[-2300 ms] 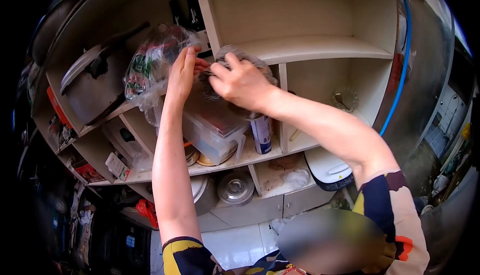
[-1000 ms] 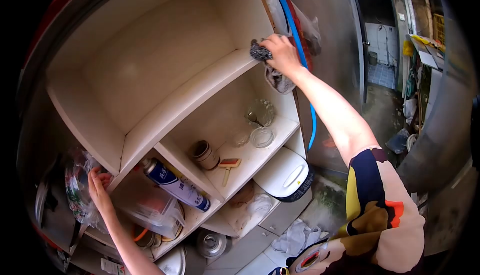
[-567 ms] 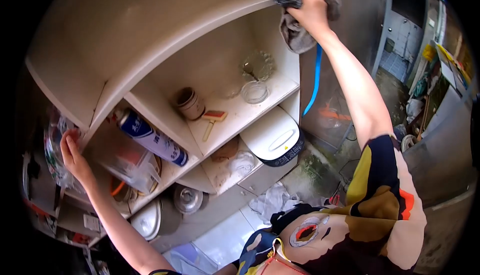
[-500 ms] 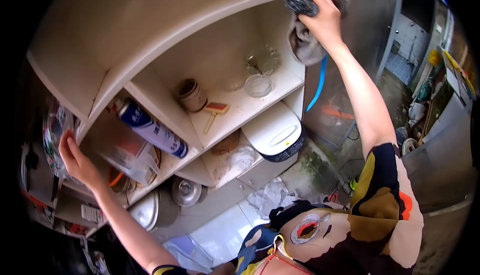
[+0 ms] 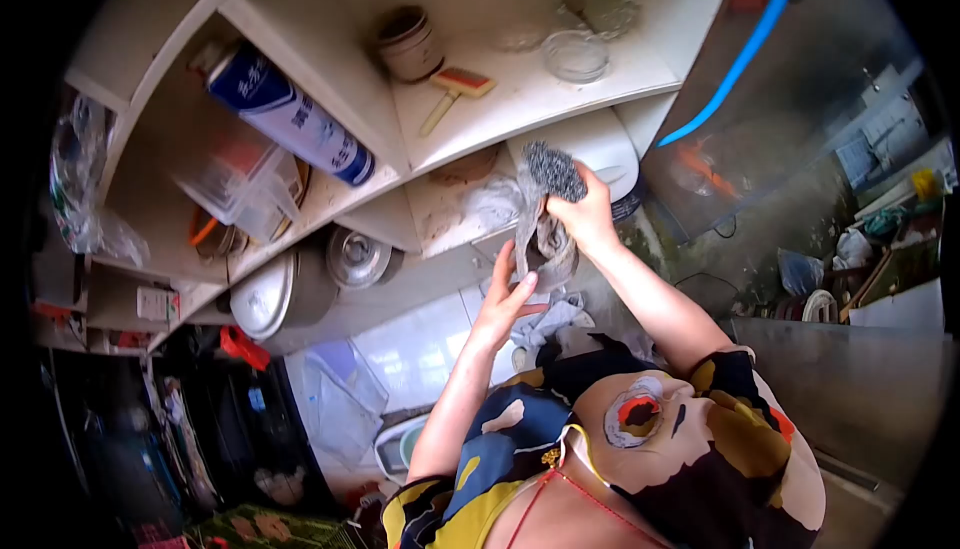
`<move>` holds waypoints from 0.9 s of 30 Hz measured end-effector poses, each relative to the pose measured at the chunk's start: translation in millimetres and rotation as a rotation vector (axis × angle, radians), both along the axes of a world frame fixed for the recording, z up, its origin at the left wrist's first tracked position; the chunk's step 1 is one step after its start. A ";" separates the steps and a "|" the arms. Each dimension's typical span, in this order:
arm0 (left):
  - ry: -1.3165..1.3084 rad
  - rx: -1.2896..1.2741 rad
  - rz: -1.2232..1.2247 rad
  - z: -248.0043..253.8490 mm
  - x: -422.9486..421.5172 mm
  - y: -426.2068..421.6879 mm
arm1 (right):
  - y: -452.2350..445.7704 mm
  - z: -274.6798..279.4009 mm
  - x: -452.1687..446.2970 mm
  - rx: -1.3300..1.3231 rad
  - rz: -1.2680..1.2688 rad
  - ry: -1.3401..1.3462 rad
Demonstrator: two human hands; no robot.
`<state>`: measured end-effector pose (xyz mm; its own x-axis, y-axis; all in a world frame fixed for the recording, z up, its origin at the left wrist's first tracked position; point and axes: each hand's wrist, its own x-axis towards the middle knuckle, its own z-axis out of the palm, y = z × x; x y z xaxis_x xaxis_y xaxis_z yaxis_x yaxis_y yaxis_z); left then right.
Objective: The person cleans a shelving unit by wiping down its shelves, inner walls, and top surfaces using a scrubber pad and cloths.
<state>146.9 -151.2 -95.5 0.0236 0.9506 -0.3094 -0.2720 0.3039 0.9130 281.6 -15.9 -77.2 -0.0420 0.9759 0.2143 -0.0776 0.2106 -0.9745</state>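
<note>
My right hand (image 5: 588, 217) is closed around a dark grey steel wool scrubber (image 5: 554, 170) and a crumpled grey rag (image 5: 552, 249), in front of the lower shelf. The scrubber sits on top, and the rag hangs below it. Right beside the rag's lower left edge is my left hand (image 5: 500, 307), its fingers stretched and apart. Its thumb and fingertips come up to the cloth; whether they press on it I cannot make out.
A cream shelf unit (image 5: 400, 134) holds a blue and white spray can (image 5: 290, 114), a brown jar (image 5: 408, 44), a wooden-handled brush (image 5: 455, 94) and a glass dish (image 5: 575, 56). Lidded metal pots (image 5: 265, 294) stand below. A blue hose (image 5: 745, 44) hangs at right.
My right hand has come down from the upper shelf edge with the scrubber and rag. My left hand has moved right, from the shelf's left side to the rag. The view has shifted.
</note>
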 end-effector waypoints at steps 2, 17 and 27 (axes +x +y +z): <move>-0.090 -0.090 0.115 -24.5 6.5 -3.6 | -18.3 -36.0 -7.5 -0.137 0.124 0.071; 0.241 -0.108 -0.266 -47.4 -27.7 74.4 | -12.9 -90.4 40.6 -0.664 0.283 0.161; 1.772 -0.063 -0.217 -161.0 -144.2 249.4 | 4.3 -94.3 85.0 -0.713 0.132 0.194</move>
